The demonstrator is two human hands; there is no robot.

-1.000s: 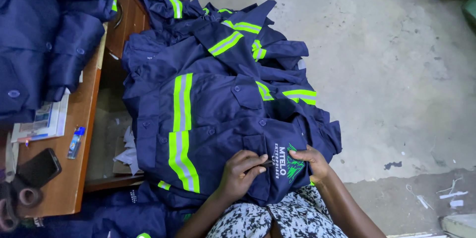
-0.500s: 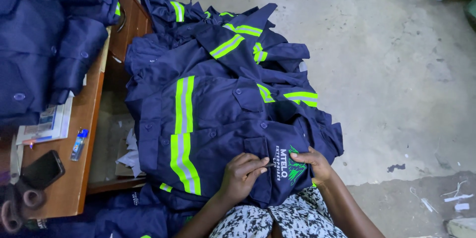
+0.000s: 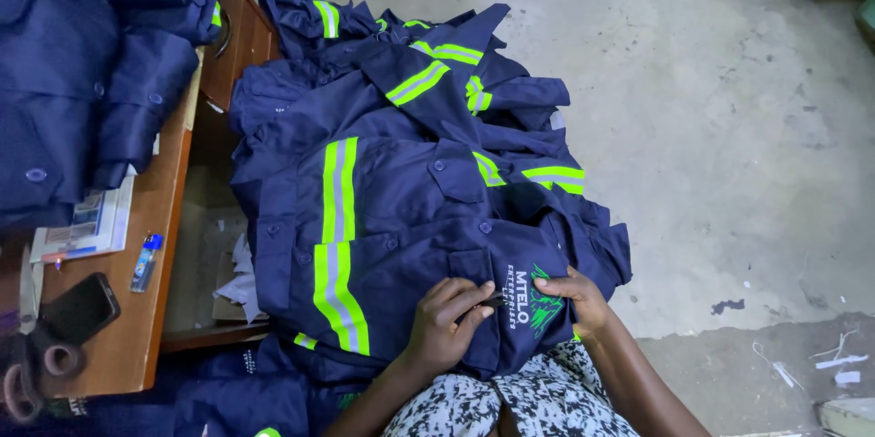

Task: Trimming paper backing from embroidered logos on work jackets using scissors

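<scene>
Navy cotton work shirt with green embroidered emblem lies on the lap, unmoved since before; left hand still pinches a small dark tool at it, right hand presses the cloth flat.

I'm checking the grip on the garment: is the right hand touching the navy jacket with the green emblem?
Touching. The head view shows the right hand with its fingers resting on the navy jacket beside its green emblem, no gap between them.

Matt cloth jacket; rough concrete floor.
</scene>
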